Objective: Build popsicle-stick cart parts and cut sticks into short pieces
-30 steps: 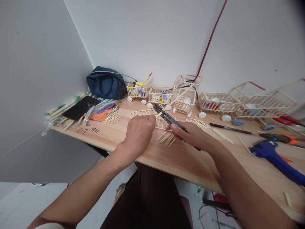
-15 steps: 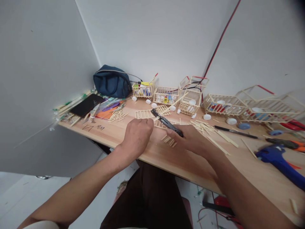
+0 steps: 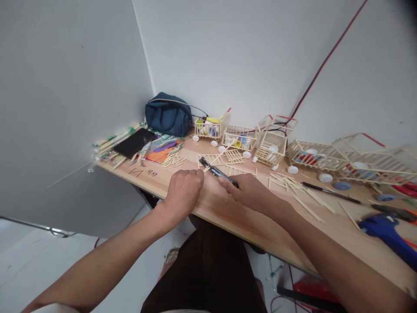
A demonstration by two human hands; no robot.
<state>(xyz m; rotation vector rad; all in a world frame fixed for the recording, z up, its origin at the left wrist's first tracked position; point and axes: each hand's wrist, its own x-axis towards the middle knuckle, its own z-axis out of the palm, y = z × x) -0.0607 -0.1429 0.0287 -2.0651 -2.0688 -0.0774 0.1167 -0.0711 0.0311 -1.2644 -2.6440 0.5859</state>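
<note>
My right hand (image 3: 244, 187) is closed around a dark metal cutting tool (image 3: 216, 171), whose head points up and left beside my left hand. My left hand (image 3: 185, 189) is closed, and the end of a thin light wooden stick (image 3: 206, 168) shows between its fingertips and the tool's head. Just beyond them lie flat ladder-like stick panels (image 3: 234, 156). Loose cut sticks (image 3: 283, 180) lie to the right of my right hand.
Small stick carts (image 3: 270, 150) with white wheels line the wall. A blue bag (image 3: 168, 115), a black tablet (image 3: 134, 142) and coloured papers (image 3: 159, 152) are at the left. A black pen (image 3: 330, 192) and a blue glue gun (image 3: 387, 234) lie right.
The view has shifted, so the table things appear further right. The tool's head has come down to the stick end at my left fingertips. The short sticks near my right hand are out of sight.
</note>
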